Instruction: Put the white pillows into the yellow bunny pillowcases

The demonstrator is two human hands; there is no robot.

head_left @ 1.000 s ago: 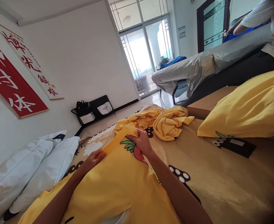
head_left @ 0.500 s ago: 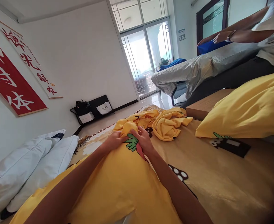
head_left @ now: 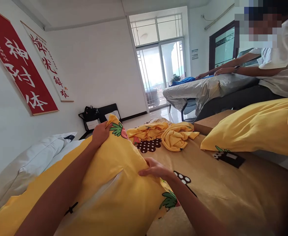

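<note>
A yellow pillowcase (head_left: 129, 193) with printed radishes and green leaves spreads across the front of the view. Through a slit in its upper face shows a strip of something white (head_left: 98, 196). My left hand (head_left: 101, 135) is closed around the case's far left corner, beside a radish print. Along the right edge, my right hand (head_left: 156, 168) pinches the fabric between thumb and fingers. Crumpled yellow cloths (head_left: 177, 137) lie beyond on the tan patterned bedspread (head_left: 222, 193).
White pillows (head_left: 36, 160) lie at the left. To the right, a yellow-covered pillow (head_left: 254, 127) rests by a cardboard box (head_left: 212, 121). Behind, a person (head_left: 274, 62) handles blue cloth (head_left: 185, 80) on a table under silvery sheeting (head_left: 205, 88).
My hands have moved apart: the left went left and up with the corner, the right came down the edge. The slit shows more fully. The other person leans lower over the blue cloth.
</note>
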